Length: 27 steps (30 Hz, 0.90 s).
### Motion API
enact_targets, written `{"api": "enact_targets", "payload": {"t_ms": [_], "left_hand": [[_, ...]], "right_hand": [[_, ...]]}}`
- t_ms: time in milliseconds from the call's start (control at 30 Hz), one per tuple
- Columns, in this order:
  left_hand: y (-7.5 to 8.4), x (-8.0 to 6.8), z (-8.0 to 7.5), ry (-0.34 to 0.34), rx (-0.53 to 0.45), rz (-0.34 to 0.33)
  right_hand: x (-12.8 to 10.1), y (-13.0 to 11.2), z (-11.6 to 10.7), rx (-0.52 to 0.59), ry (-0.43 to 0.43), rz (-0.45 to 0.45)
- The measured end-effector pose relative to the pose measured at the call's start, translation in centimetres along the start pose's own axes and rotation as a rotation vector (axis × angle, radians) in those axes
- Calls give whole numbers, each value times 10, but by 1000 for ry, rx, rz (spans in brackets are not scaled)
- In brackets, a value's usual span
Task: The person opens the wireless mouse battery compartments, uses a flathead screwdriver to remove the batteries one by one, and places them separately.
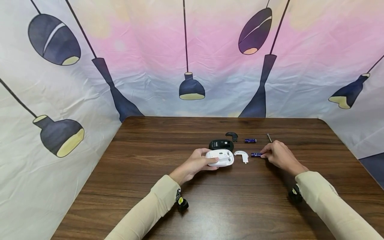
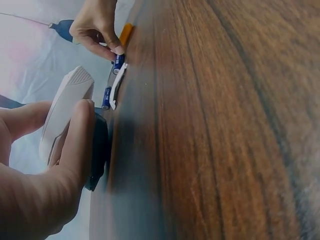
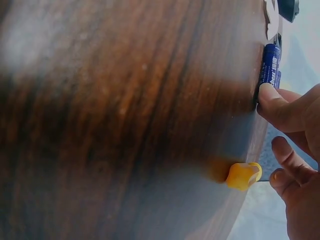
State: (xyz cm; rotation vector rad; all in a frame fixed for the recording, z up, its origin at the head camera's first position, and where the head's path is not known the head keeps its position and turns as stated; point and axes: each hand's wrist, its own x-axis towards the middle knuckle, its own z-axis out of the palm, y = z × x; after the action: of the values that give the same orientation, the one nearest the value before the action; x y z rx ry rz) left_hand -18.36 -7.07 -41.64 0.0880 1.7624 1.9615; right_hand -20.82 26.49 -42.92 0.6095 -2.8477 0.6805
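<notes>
My left hand (image 1: 195, 163) grips a white computer mouse (image 1: 220, 158) lying underside up on the wooden table (image 1: 210, 206); in the left wrist view the thumb (image 2: 75, 150) curls over the white mouse (image 2: 67, 110). My right hand (image 1: 277, 155) pinches the end of a blue battery (image 1: 256, 154) lying on the table just right of a white battery cover (image 1: 242, 154). The right wrist view shows a fingertip (image 3: 272, 97) pressed against that blue battery (image 3: 270, 62).
A black mouse (image 1: 221, 144) lies just behind the white one, with a black cover piece (image 1: 232, 135) and a second blue battery (image 1: 250, 140) beyond. A small screwdriver (image 1: 269, 137) with a yellow handle (image 3: 242, 175) lies behind my right hand. A printed cloth backdrop (image 1: 192, 66) surrounds the table.
</notes>
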Motion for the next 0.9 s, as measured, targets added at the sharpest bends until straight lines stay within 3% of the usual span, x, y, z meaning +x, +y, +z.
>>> {"api": "enact_targets", "payload": {"t_ms": [633, 733, 900], "left_hand": [[-12, 6, -7, 34, 173, -13], [-13, 6, -8, 39, 244, 8], [-10, 5, -9, 92, 473, 56]], "right_hand": [[0, -3, -3, 54, -51, 57], [0, -3, -3, 55, -51, 58], [-1, -2, -3, 56, -40, 49]]}}
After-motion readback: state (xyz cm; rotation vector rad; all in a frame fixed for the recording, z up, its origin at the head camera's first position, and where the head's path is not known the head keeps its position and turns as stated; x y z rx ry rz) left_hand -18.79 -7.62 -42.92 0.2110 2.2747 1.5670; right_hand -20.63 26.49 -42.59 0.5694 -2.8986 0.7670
